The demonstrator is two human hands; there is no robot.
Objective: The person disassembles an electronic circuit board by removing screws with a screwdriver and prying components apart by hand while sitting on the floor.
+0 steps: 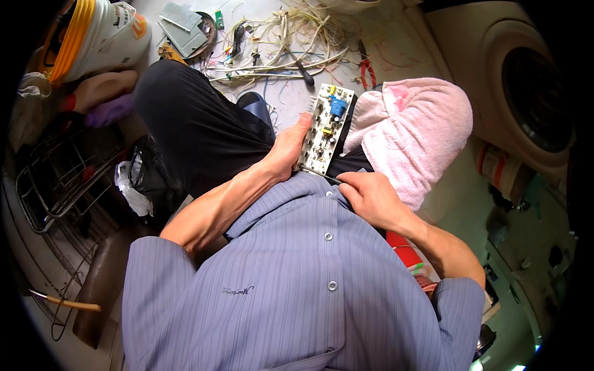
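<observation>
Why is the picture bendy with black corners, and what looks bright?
Head view: the fisheye lens bends straight edges near the rim, and the corners are black; head view: the pink towel looks brightly lit, while the far left is dim; head view: the circuit board looks fairly clear, its tiniest parts too small to tell.

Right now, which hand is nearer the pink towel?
Right: the right hand is by the lower edge of the pink towel; the left hand is across the circuit board from it.

Two hands (286, 150), one circuit board (324, 130), one slender held tool (330, 179), one pink towel (417, 133), one pair of red-handled pliers (367, 73) and three shirt buttons (328, 236) were counted in view.
</observation>
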